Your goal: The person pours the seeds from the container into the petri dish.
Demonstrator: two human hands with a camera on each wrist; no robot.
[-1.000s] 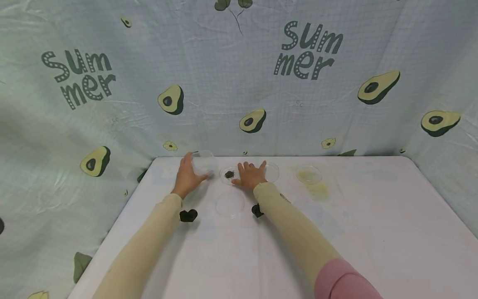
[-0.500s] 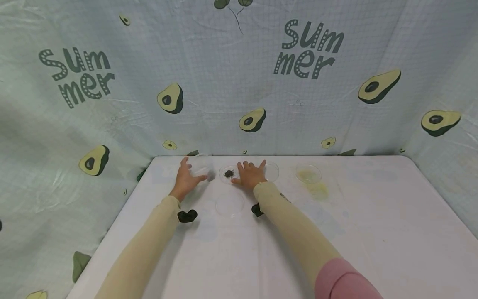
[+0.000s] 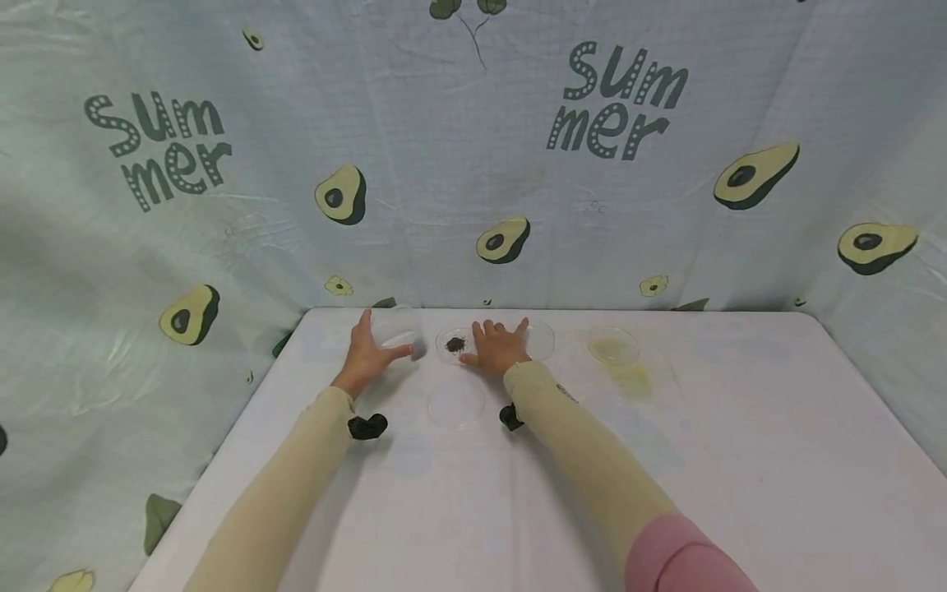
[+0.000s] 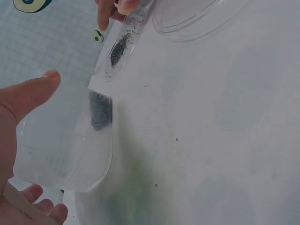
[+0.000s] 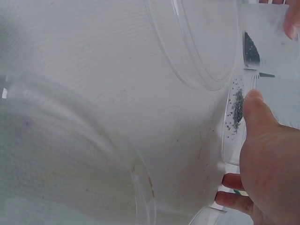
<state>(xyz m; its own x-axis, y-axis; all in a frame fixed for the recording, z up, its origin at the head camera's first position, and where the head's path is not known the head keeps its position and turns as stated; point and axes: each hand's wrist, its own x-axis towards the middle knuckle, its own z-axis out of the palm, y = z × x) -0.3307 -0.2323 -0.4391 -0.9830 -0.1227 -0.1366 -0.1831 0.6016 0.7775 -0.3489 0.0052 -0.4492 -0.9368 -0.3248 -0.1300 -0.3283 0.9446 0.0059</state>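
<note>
Pale cloth [image 3: 414, 123] hung behind the grain dish [image 3: 441, 344], its dark lettering [image 3: 595, 131] reading "summer" in two places. Beneath that dish spread your white table [image 3: 725, 444]. Left of the dish, your left hand [image 3: 367, 355] had its nearly straight thumb and fingers parted wide about a clear container [image 4: 56, 154], perhaps to guard against tipping; firm contact could not be told. Your right hand [image 3: 501, 349] reached over the dish's right side, fingers fanned out and gripping nothing, thumb at its rim, probably to stop it sliding. Nearer you than the dish lay a round clear piece [image 3: 455, 403], dish or lid; two others sat to its right, the closer one [image 3: 545, 339] partly under your fingers, the farther one [image 3: 614, 346] well apart, perhaps kept out of your way. Your right sleeve's mark [image 3: 565, 393] was too small to read. Smallest of all, dark grains [image 3: 455, 345] clustered inside the dish.
</note>
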